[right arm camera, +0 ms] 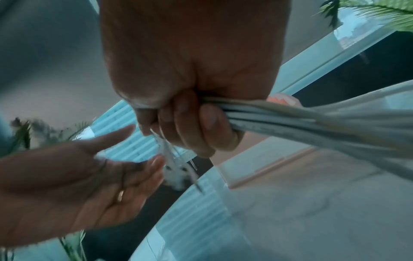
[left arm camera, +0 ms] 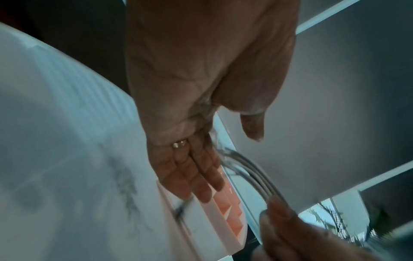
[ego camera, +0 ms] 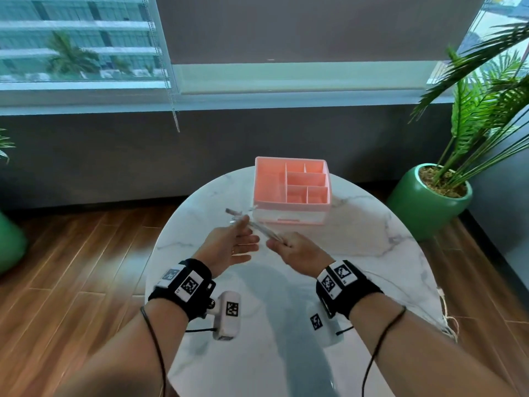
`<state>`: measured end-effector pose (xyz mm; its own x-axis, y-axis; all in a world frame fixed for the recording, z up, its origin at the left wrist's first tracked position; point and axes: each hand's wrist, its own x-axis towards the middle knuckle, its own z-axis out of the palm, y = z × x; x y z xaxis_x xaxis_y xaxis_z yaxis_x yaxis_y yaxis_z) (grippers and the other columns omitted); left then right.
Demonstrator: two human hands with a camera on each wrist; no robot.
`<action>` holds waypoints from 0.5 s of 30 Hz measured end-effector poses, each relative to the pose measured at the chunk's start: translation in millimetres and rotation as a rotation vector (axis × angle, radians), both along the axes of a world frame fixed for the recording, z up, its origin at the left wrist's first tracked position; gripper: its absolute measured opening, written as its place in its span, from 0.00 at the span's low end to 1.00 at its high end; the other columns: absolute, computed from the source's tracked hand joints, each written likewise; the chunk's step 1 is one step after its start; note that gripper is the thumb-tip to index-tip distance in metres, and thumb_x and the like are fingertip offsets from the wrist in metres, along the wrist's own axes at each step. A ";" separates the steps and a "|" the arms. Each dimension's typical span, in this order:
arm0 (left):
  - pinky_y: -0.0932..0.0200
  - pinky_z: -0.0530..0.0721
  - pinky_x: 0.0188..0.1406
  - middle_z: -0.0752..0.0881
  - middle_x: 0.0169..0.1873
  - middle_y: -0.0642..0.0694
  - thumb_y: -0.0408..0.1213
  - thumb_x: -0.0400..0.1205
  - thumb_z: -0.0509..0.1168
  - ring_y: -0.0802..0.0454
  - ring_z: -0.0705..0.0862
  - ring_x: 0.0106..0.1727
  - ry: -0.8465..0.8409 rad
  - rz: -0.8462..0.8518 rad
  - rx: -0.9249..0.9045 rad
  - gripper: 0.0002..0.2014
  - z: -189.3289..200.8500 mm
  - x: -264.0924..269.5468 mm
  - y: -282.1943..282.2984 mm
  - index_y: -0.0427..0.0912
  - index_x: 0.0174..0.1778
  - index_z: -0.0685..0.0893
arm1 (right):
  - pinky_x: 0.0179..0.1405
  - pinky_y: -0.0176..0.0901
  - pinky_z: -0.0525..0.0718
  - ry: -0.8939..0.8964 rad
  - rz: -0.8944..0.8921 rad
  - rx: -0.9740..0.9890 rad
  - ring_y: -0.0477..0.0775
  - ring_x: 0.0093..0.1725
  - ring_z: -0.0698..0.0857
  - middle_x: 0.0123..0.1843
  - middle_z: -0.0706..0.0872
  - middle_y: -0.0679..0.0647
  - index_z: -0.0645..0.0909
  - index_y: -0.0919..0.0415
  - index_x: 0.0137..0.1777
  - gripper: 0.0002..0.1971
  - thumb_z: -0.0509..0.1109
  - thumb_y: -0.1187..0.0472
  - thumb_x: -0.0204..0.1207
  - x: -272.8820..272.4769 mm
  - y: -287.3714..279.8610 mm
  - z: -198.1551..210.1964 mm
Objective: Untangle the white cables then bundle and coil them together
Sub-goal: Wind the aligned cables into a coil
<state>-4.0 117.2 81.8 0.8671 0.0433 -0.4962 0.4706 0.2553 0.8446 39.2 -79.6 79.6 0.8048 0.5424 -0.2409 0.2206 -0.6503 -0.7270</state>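
Observation:
A bundle of white cables hangs above the marble table, in front of the pink organizer. My right hand grips it in a fist; the right wrist view shows the strands running out past my curled fingers, with short ends poking out the other side. My left hand is flat with straight fingers, palm turned toward the right hand. In the left wrist view the cables pass between its thumb and fingers without being clasped.
The pink compartment organizer stands at the back of the round marble table. A thin white cord lies over the table's right edge, its ends dangling. A green potted plant stands on the floor to the right.

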 end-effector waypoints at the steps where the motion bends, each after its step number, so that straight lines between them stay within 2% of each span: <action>1: 0.48 0.85 0.50 0.93 0.47 0.39 0.51 0.84 0.68 0.45 0.92 0.47 -0.046 -0.024 0.075 0.18 2.3 -0.4 -0.4 0.38 0.51 0.87 | 0.26 0.43 0.70 0.052 -0.033 0.015 0.46 0.22 0.70 0.26 0.74 0.49 0.71 0.53 0.34 0.19 0.62 0.45 0.85 3.4 -3.4 4.3; 3: 0.49 0.85 0.48 0.93 0.44 0.41 0.42 0.86 0.68 0.47 0.92 0.44 -0.223 0.017 0.215 0.10 9.7 1.8 -4.1 0.37 0.49 0.88 | 0.20 0.40 0.66 0.186 -0.049 0.010 0.48 0.19 0.67 0.23 0.71 0.49 0.70 0.53 0.36 0.18 0.63 0.46 0.85 8.7 -10.1 12.4; 5: 0.54 0.86 0.47 0.94 0.43 0.43 0.35 0.86 0.67 0.49 0.91 0.44 -0.418 0.044 0.391 0.07 17.6 8.3 -10.2 0.38 0.47 0.90 | 0.20 0.40 0.63 0.291 -0.006 -0.030 0.50 0.19 0.65 0.23 0.69 0.51 0.71 0.54 0.38 0.16 0.63 0.47 0.85 10.7 -15.0 19.0; 7: 0.60 0.85 0.49 0.93 0.43 0.44 0.34 0.86 0.67 0.53 0.90 0.46 -0.526 -0.071 0.484 0.08 19.4 15.4 -19.7 0.39 0.46 0.91 | 0.21 0.41 0.60 0.356 0.047 -0.088 0.50 0.20 0.63 0.24 0.68 0.51 0.72 0.55 0.37 0.17 0.64 0.46 0.84 9.5 -17.4 26.9; 9: 0.58 0.85 0.51 0.92 0.41 0.43 0.38 0.87 0.65 0.52 0.89 0.44 -0.544 -0.254 0.440 0.11 15.6 14.9 -30.7 0.38 0.45 0.91 | 0.22 0.41 0.58 0.407 0.083 -0.098 0.50 0.22 0.63 0.25 0.67 0.51 0.72 0.56 0.36 0.18 0.66 0.47 0.84 8.6 -19.3 38.2; 10: 0.56 0.86 0.48 0.91 0.38 0.41 0.41 0.88 0.64 0.51 0.87 0.41 -0.544 -0.318 0.384 0.14 12.2 12.7 -34.7 0.37 0.43 0.90 | 0.22 0.41 0.58 0.425 0.099 -0.085 0.49 0.22 0.62 0.26 0.67 0.51 0.73 0.58 0.37 0.18 0.66 0.47 0.84 9.4 -21.5 43.9; 13: 0.59 0.81 0.33 0.84 0.28 0.42 0.48 0.87 0.58 0.51 0.82 0.29 -0.498 -0.380 0.259 0.21 7.3 4.6 -42.3 0.35 0.40 0.84 | 0.20 0.41 0.58 0.428 0.145 -0.011 0.49 0.22 0.62 0.27 0.66 0.52 0.81 0.69 0.49 0.20 0.66 0.48 0.84 12.5 -31.1 58.3; 14: 0.59 0.80 0.30 0.82 0.27 0.42 0.50 0.87 0.56 0.51 0.80 0.26 -0.464 -0.384 0.247 0.22 7.6 2.2 -45.0 0.34 0.40 0.82 | 0.19 0.40 0.58 0.421 0.143 0.013 0.50 0.21 0.62 0.26 0.66 0.53 0.80 0.71 0.48 0.21 0.66 0.49 0.84 13.4 -34.6 60.7; 15: 0.58 0.79 0.28 0.80 0.26 0.43 0.52 0.87 0.56 0.50 0.77 0.24 -0.423 -0.389 0.223 0.23 8.9 -0.1 -48.3 0.33 0.41 0.80 | 0.19 0.40 0.58 0.410 0.134 0.029 0.50 0.21 0.62 0.25 0.66 0.54 0.78 0.69 0.42 0.21 0.67 0.49 0.84 13.4 -37.7 62.7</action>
